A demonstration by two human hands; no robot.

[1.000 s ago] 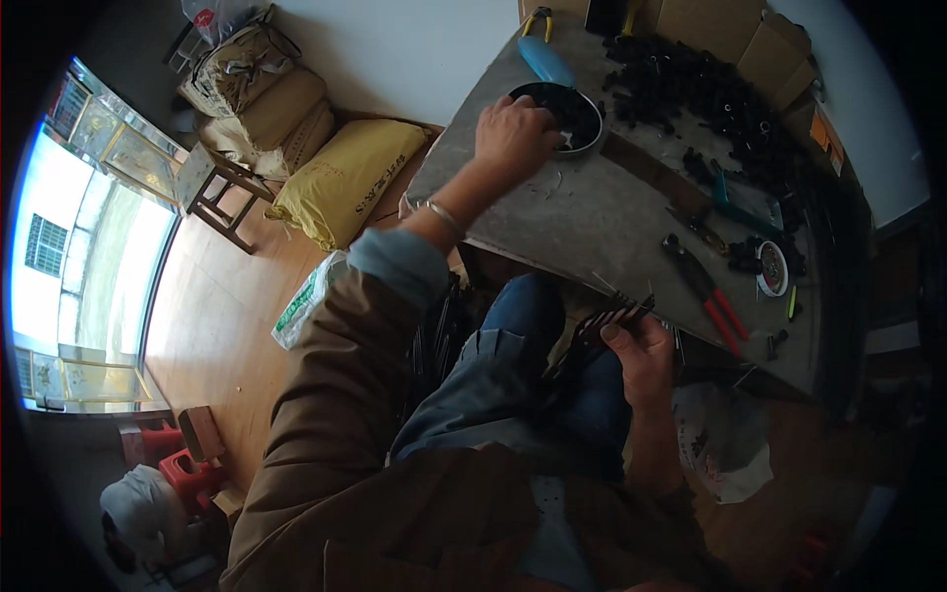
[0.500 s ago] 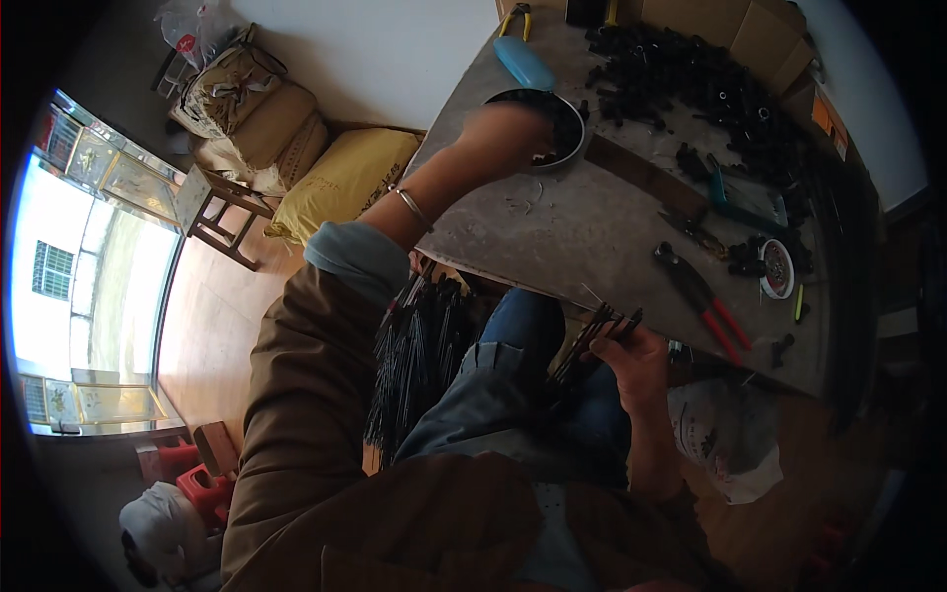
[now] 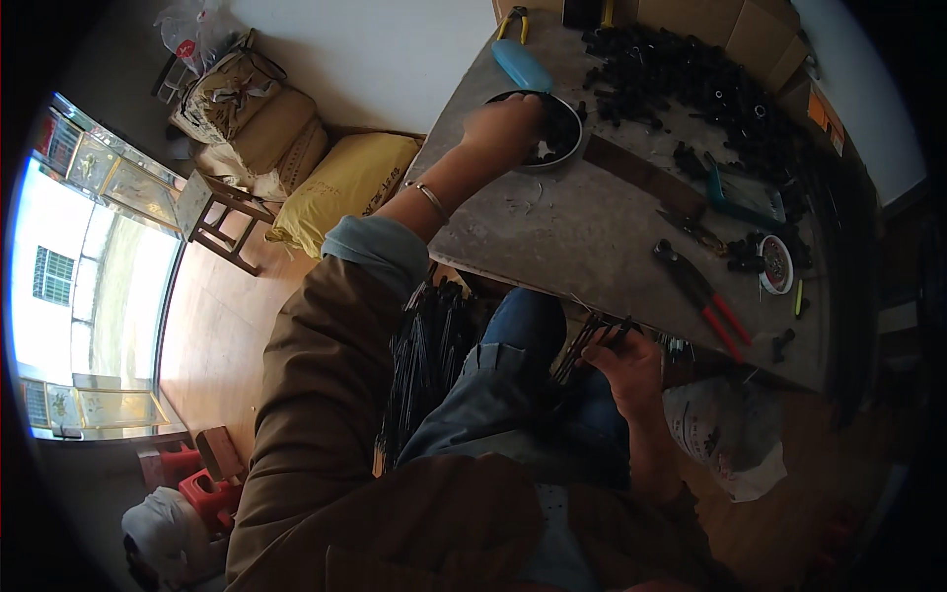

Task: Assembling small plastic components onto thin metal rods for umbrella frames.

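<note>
Mostly bare tabletop [image 3: 552, 227] separates left fingers [image 3: 528, 107], grip unclear, at bowl [image 3: 577, 145] from edge-side right fingers [image 3: 604, 359] grasping rods [image 3: 572, 357].

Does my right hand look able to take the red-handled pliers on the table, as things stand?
Probably not without freeing it first: the right hand is close, but holds thin black rods. Nothing seems to cover the red-handled pliers.

Left hand [image 3: 501, 131] at bowl [image 3: 568, 157], right hand [image 3: 633, 367] around black rods [image 3: 572, 361]
</note>
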